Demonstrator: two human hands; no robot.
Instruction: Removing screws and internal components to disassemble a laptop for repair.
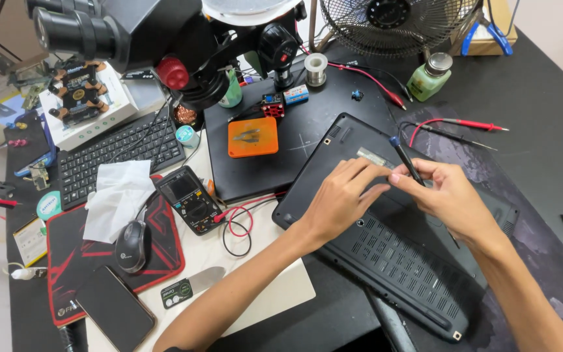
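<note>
A big black laptop [392, 254] lies upside down on the dark desk [548, 117], with its flat bottom facing up and rows of little air slots showing. Everything else sits around this laptop. Above it, at the far edge of the desk, stands a round wire fan [399, 23]. Up and to the left of the laptop a large black microscope [144, 39] hangs over a dark mat. Further left of the laptop is a black keyboard [115, 153], and below that a red and black mouse pad [109, 261] with a black mouse [131, 246] and a crumpled white tissue [117, 195] on it. Just left of the laptop lies a black meter [190, 199] with red and black wires curling toward the laptop's edge. The left hand [340, 199] rests on the laptop's bottom, fingers bent and pressed down near a small silver sticker. The right hand [447, 195] is right beside it, also over the laptop, with fingers closed tight around a thin black screwdriver [406, 160] that tilts up and away. A small orange box [252, 137] sits above and left of the laptop, and a little green bottle [429, 77] stands above it.
</note>
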